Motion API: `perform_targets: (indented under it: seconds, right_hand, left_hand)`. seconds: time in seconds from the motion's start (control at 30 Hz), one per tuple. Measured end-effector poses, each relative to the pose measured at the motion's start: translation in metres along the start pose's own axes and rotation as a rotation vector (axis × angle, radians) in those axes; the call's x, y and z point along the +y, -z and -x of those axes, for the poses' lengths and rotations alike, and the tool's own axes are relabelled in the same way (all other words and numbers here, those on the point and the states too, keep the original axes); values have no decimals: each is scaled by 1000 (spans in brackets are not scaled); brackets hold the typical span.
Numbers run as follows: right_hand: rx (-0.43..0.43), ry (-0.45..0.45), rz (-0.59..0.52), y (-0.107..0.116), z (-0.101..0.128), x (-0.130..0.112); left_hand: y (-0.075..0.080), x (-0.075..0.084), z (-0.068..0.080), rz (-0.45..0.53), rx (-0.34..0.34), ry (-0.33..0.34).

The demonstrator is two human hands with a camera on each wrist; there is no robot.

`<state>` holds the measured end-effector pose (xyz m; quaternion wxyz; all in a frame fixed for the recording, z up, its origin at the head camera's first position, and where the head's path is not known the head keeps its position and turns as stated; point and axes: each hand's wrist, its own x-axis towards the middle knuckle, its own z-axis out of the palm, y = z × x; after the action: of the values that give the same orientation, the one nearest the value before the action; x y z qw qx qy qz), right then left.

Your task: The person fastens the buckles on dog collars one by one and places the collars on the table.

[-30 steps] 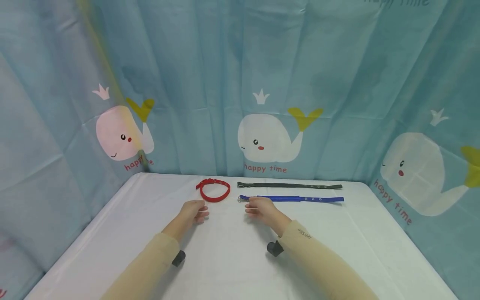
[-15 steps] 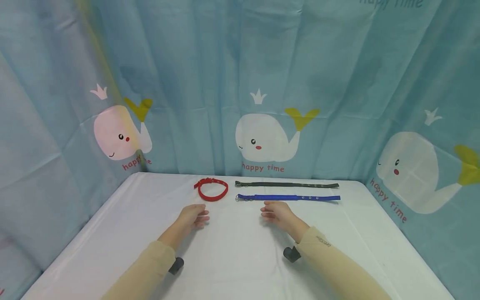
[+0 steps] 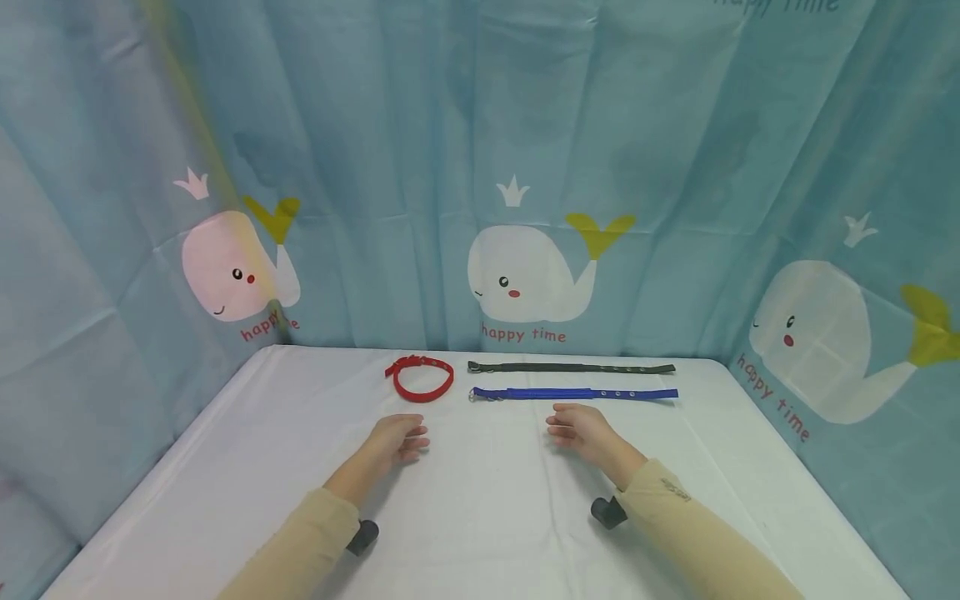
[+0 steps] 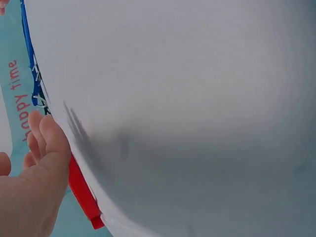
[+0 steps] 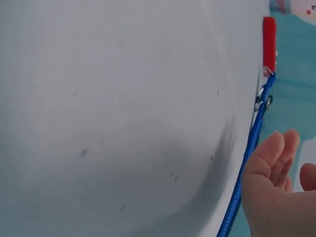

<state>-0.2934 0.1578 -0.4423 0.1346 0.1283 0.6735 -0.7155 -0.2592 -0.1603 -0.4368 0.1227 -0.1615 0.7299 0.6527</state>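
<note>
Since a second ago the right hand (image 3: 581, 431) has drawn back toward 4 o'clock, off the blue collar (image 3: 573, 393); it now lies near it, fingers loosely curled, holding nothing. The left hand (image 3: 397, 439) rests likewise, near the red collar (image 3: 420, 379). The blue collar is a flat strap, seemingly ring-ended at 9 o'clock, running 9-to-3 across the far table (image 3: 487, 517).

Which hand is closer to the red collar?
The left hand. It rests on the table just in front of the red collar, not touching it. The right hand is farther away, in front of the blue collar.
</note>
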Motion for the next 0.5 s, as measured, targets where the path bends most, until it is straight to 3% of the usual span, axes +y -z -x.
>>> perform_targets:
  seconds: [0.5]
  right_hand:
    - [8,-1,13,38,5,-2]
  left_hand:
    - [-30,4,0,31,-22,8]
